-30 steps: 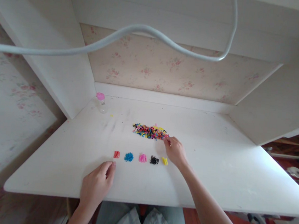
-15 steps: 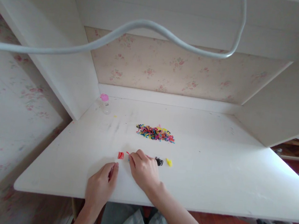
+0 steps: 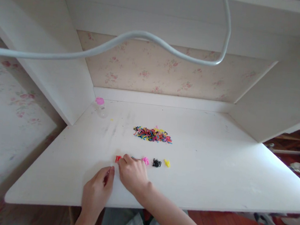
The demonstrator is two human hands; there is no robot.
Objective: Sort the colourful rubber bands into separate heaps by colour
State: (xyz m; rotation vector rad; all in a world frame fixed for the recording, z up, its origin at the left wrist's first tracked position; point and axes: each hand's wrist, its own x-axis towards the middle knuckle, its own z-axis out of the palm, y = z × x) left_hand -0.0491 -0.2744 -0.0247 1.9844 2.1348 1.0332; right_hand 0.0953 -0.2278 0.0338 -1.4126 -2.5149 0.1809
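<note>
My right hand (image 3: 133,172) is closed in a pinch at the edge of a small pile of red rubber bands (image 3: 117,158). Its fingertips meet the red there and partly cover it. Under and behind this hand, a bit of a blue pile (image 3: 132,157) peeks out. Further right in the same row lie pink bands (image 3: 145,160), black bands (image 3: 157,163) and yellow bands (image 3: 167,163). Just left of the right hand, my left hand (image 3: 97,185) rests on the desk, thumb and fingers pressed together; whatever it holds is hidden.
A large mixed heap of coloured rubber bands (image 3: 153,134) lies behind the row on the white desk (image 3: 208,168). At the back left is a clear bottle with a pink cap (image 3: 100,101). A white cable (image 3: 136,35) crosses overhead, and side panels border the desk.
My right hand has moved left with a red rubber band at its fingertips, reaching the red pile and uncovering the pink one. My left hand keeps its pinch. The view has shifted slightly.
</note>
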